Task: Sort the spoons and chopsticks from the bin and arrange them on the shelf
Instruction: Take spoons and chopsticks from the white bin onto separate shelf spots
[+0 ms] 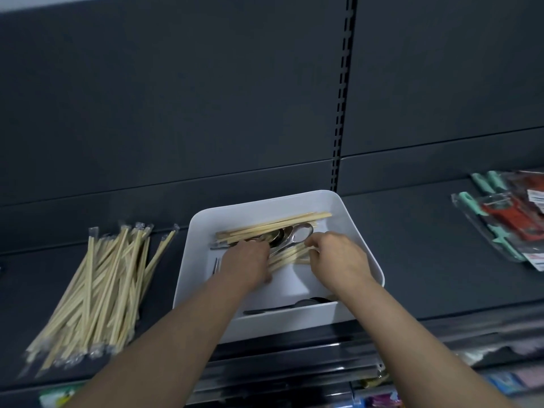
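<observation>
A white bin (350, 213) stands on the dark shelf (412, 260). Inside it lie wrapped wooden chopsticks (273, 223) along the far side and several metal spoons (294, 232) under them. Both my hands are inside the bin. My left hand (245, 260) and my right hand (335, 256) grip the two ends of a small bundle of chopsticks (290, 256) between them. Another spoon (282, 307) lies at the bin's near wall. A large pile of wrapped chopsticks (100, 293) is laid out on the shelf to the left.
Packaged tools with mint-green and red parts (506, 219) lie on the shelf at the right. A slotted upright (341, 98) runs up the dark back panel. Coloured goods show on a lower shelf (500, 378) below the front edge.
</observation>
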